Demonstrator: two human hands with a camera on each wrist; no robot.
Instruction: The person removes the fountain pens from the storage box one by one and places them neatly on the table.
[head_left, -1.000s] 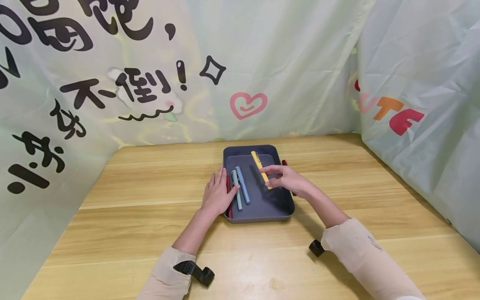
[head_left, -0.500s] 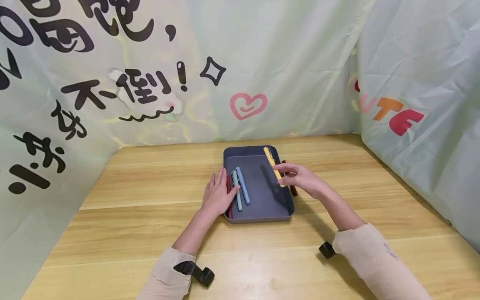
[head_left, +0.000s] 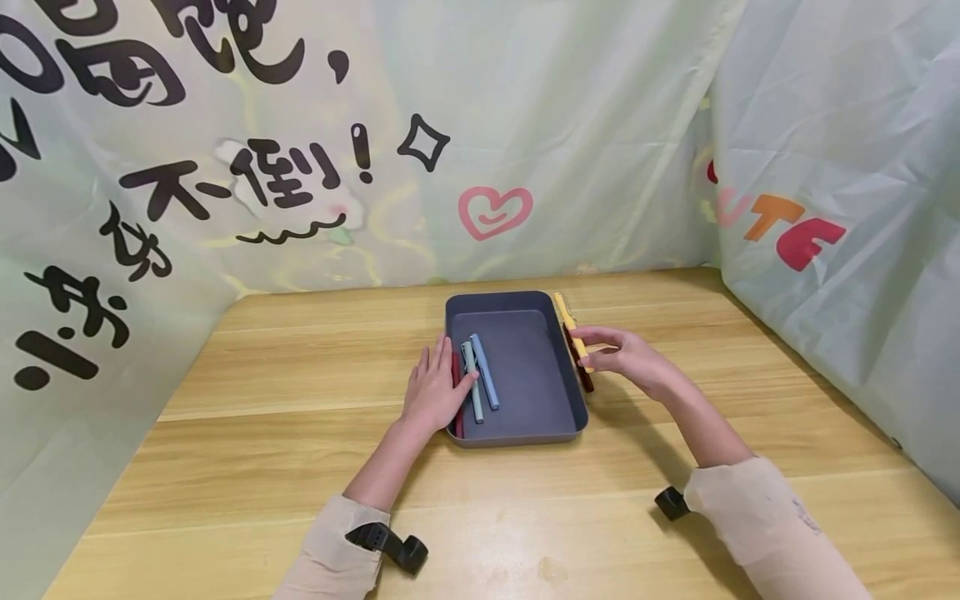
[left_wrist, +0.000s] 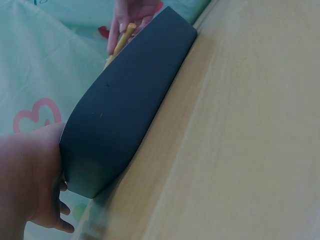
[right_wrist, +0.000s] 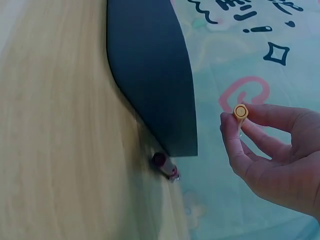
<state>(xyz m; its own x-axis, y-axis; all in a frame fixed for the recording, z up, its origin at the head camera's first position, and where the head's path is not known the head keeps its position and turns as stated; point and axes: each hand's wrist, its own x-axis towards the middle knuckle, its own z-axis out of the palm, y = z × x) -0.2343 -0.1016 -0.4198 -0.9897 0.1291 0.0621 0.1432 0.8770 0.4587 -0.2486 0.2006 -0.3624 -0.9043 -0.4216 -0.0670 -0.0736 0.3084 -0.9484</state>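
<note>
A dark grey tray (head_left: 532, 350) lies on the wooden table. My left hand (head_left: 433, 390) holds its left wall, the fingers outside and the thumb over the rim. A yellow pen (head_left: 564, 310) is pinched between the thumb and fingers of my right hand (head_left: 633, 362), just beyond the tray's right wall. The right wrist view shows this yellow pen (right_wrist: 240, 111) end-on, raised above the table. Under it, a dark red pen (head_left: 586, 380) lies alongside the tray. Inside the tray are a blue pen (head_left: 486, 375), a grey-green pen (head_left: 476, 404) and a red pen (head_left: 456, 368), partly covered by my left hand.
The wooden table (head_left: 300, 350) extends on all sides of the tray. Printed fabric (head_left: 600, 125) hangs behind it and along both sides. Black wrist cameras stick out from both sleeves, the left camera (head_left: 411, 553) and the right camera (head_left: 671, 503).
My right hand has carried the yellow pen rightward, from above the tray to beyond its right wall, over the dark red pen. The left hand and tray have stayed in place.
</note>
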